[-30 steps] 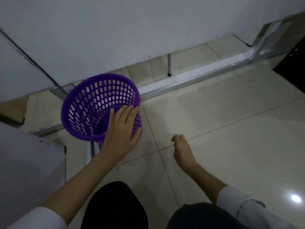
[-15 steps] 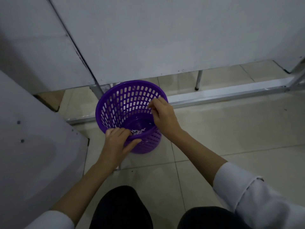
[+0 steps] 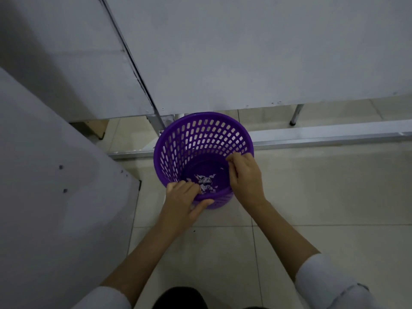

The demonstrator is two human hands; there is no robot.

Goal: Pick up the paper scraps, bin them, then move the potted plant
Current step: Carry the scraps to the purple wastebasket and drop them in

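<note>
L hand (image 3: 186, 200) clamps bin (image 3: 201, 139) near rim, R hand (image 3: 244, 175) fingers pinched over opening w/ scraps (image 3: 206, 182) on bottom: light, flimsy, pinch by edges; plant unseen.

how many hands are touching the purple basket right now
2. The left hand grips the near rim of the purple basket; the right hand is at the right rim, fingers over the opening.

The left hand (image 3: 186, 201) hides part of the bin's (image 3: 201, 139) near rim and some paper scraps (image 3: 206, 182).
</note>
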